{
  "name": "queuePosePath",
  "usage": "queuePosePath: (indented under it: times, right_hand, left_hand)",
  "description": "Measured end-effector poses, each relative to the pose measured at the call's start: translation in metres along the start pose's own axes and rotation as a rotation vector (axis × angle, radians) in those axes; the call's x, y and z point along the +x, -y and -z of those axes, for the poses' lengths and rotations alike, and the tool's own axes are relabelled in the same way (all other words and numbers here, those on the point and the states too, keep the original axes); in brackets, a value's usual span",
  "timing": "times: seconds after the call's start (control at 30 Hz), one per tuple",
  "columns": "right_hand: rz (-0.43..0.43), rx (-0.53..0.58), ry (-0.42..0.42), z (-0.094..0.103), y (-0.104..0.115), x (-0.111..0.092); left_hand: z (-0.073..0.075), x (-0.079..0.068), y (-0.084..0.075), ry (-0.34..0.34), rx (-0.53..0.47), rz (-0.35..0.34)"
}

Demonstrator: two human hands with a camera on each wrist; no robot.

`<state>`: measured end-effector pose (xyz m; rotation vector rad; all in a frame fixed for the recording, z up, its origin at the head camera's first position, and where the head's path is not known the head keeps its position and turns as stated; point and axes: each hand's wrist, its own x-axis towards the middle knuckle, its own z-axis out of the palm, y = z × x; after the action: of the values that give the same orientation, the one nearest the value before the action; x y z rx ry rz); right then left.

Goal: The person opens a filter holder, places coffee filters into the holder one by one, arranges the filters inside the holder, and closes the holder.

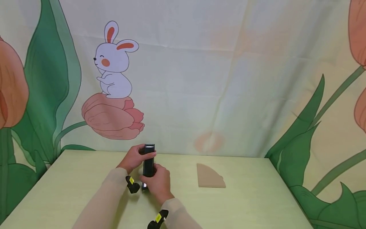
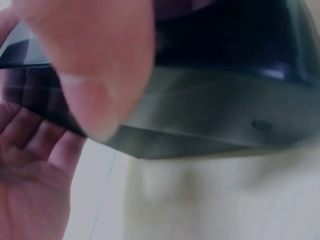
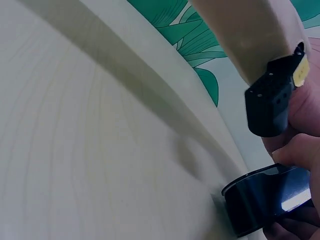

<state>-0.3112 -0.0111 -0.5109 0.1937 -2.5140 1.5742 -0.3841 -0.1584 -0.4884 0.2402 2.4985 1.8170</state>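
Note:
A long, narrow, glossy black object [image 1: 149, 162] with rounded ends is held at the left part of the table, its kind unclear. My left hand [image 1: 133, 159] grips its far part, the fingers on its left side and across its top. Nearer to me, my right hand [image 1: 158, 182] holds it from the right, the thumb over its near part. In the left wrist view the black object [image 2: 215, 105] shows a small dark hole and a finely ridged strip. Its rounded black end [image 3: 255, 205] appears in the right wrist view, partly behind the right hand's fingers.
A flat brown quarter-round piece [image 1: 209, 178] lies on the pale table [image 1: 251, 197], to the right of the hands. Behind the table's far edge hangs a curtain [image 1: 183, 79] printed with a rabbit and tulips. A small black camera [image 1: 132, 184] sits on the left wrist.

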Motion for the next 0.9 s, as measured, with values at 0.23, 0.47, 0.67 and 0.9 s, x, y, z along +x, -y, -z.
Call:
queuePosePath:
  times: [0.23, 0.47, 0.67, 0.9]
  right_hand:
    - [0.013, -0.038, 0.075, 0.017, 0.001, -0.003]
    - [0.079, -0.092, 0.138, 0.039, 0.003, -0.009]
    - [0.067, -0.127, 0.191, 0.055, 0.005, -0.016]
    - [0.101, -0.143, 0.197, 0.074, -0.003, -0.025]
  left_hand:
    - [-0.008, -0.012, -0.009, -0.044, 0.016, 0.0]
    - [-0.016, -0.032, -0.02, -0.093, 0.073, 0.013]
    - [-0.025, -0.05, -0.026, -0.121, 0.056, 0.034]
    - [-0.039, -0.072, -0.038, -0.16, 0.075, 0.002]
